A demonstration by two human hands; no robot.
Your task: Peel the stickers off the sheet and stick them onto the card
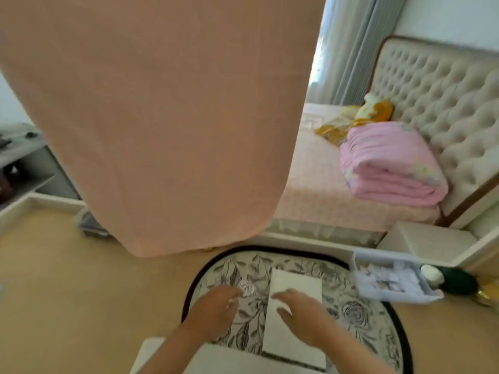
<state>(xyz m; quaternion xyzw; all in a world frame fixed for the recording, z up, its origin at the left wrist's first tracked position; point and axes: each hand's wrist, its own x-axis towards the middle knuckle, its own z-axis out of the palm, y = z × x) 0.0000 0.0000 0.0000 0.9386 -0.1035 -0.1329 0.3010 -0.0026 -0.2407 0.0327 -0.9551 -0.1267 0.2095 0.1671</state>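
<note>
Fingers (282,296) of the right hand (302,315) lie flat on the card (297,282); left hand (216,306) at the sticker sheet (247,288), grip unclear. Yanking could rip a sticker.

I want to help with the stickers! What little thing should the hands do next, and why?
Probably the left hand should peel one sticker from the small shiny sheet at its fingertips. The right hand already lies flat on the white card, steadying it, and the card looks bare. The blur hides whether the left hand already pinches anything.
</note>
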